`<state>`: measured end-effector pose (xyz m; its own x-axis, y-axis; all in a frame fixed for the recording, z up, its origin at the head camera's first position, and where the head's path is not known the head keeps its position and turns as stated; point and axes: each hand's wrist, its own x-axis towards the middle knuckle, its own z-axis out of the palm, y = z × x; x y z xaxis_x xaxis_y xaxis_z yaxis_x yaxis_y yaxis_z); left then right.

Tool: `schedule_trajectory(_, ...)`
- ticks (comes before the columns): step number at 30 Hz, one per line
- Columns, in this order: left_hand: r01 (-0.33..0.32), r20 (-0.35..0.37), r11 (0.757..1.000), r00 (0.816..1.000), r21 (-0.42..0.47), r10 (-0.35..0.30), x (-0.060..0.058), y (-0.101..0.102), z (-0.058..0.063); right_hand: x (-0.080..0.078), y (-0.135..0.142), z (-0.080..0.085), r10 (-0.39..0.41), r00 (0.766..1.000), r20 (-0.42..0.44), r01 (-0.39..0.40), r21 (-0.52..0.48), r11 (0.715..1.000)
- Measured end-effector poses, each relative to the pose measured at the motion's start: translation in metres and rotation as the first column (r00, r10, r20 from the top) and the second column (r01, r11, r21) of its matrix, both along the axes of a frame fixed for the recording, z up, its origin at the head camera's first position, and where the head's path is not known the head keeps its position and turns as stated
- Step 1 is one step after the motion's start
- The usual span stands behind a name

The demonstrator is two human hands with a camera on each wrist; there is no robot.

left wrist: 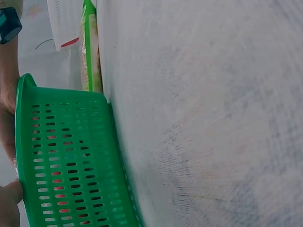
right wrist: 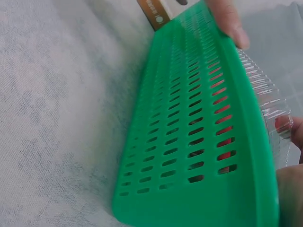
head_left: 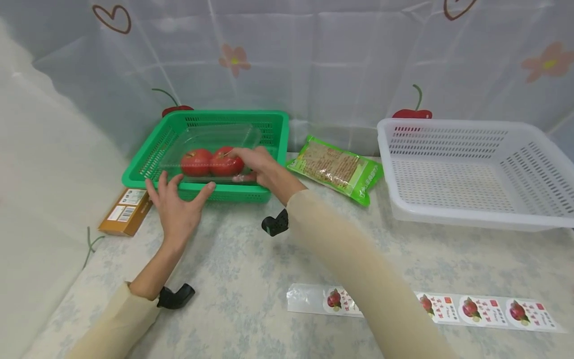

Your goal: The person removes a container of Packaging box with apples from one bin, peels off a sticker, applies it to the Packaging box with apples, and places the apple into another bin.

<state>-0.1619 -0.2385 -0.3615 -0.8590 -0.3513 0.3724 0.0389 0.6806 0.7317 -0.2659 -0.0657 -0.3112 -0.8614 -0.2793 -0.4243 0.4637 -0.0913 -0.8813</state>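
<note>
A clear plastic box (head_left: 242, 133) holding two red apples (head_left: 196, 163) sits inside the green basket (head_left: 206, 187). My right hand (head_left: 262, 167) reaches over the basket's right part and pinches the box's edge; in the right wrist view its fingers (right wrist: 296, 134) meet the clear plastic above the rim. Spread fingers of my left hand (head_left: 175, 204) rest at the front left rim, the thumb (left wrist: 10, 194) lying on the edge in the left wrist view. The basket wall partly hides the box in both wrist views.
A brown carton (head_left: 125, 213) lies beside the basket's left front. To the right are a green food packet (head_left: 336, 169) and a white basket (head_left: 453, 182). A strip of round fruit stickers (head_left: 484, 311) lies in front, partly behind my right sleeve. A printed curtain (head_left: 323, 65) hangs behind.
</note>
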Motion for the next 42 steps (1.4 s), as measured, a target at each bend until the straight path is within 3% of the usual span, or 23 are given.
schedule_trajectory(13,-0.013,-0.04,0.997,0.999,0.079,0.017,-0.003,0.002,-0.007,0.016,0.026,0.031,-0.04,0.994,-0.107,0.036,-0.034,0.999)
schedule_trajectory(21,-0.02,-0.031,0.99,0.999,0.141,0.024,-0.002,0.004,-0.007,0.034,0.062,0.046,-0.055,0.989,-0.135,0.042,-0.1,0.994)
schedule_trajectory(31,-0.007,-0.048,0.992,0.999,0.126,0.013,-0.004,0.001,-0.01,0.084,0.128,0.046,-0.051,0.982,-0.184,0.039,-0.069,0.997)
schedule_trajectory(42,0.018,-0.032,0.986,0.999,0.166,-0.013,-0.006,0.001,-0.01,0.161,0.207,0.022,0.03,0.99,-0.136,-0.025,0.039,0.999)
